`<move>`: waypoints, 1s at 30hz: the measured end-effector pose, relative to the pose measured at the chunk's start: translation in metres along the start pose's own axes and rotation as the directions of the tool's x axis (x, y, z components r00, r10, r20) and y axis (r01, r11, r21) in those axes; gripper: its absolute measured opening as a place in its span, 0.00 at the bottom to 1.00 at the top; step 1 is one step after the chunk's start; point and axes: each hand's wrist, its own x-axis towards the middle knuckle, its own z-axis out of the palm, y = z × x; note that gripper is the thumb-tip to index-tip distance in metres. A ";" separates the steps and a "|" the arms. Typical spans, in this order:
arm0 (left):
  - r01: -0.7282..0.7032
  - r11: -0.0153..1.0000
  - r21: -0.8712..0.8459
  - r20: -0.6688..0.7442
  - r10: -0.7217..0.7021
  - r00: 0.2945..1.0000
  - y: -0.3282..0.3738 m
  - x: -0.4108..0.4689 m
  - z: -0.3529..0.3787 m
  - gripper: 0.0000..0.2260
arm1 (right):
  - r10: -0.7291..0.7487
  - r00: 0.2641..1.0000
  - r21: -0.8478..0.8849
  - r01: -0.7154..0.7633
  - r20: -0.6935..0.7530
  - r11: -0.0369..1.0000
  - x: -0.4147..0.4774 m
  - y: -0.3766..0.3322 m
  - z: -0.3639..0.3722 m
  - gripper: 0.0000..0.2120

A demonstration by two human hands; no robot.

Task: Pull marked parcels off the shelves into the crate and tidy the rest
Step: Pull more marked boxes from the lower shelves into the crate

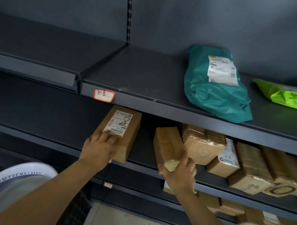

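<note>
On the middle shelf (142,155) lies a brown box (125,137) whose white label bears a black pen scribble. My left hand (99,147) lies on the near end of that box, its fingers reaching onto the label. To the right, my right hand (180,176) grips the near end of a tape-wrapped brown parcel (168,144), thumb on its left side. Further right sit several more brown parcels (202,146), one with a label reading "1-6" (228,157) and one marked with a black oval (281,190).
The upper shelf (137,77) carries a teal mailer bag (214,93) and a lime green bag (286,95); a red-edged tag "1-6" (104,95) sticks to its front edge. More parcels (234,208) fill the bottom shelf. A white round rim (20,176) shows at lower left.
</note>
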 end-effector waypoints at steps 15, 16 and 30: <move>-0.214 0.957 -0.195 -0.261 0.160 0.952 0.003 0.025 0.032 0.24 | -0.727 0.659 -0.576 0.524 -0.192 0.627 0.013 -0.010 0.050 0.55; -0.199 0.957 -0.211 -0.250 0.144 0.957 0.004 0.024 0.032 0.24 | -0.740 0.658 -0.579 0.551 -0.140 0.600 0.012 -0.010 0.054 0.55; -0.100 0.965 -0.241 -0.141 0.067 0.988 0.011 0.025 0.027 0.26 | -0.426 0.904 -0.021 0.426 -0.029 0.904 0.015 -0.004 0.034 0.39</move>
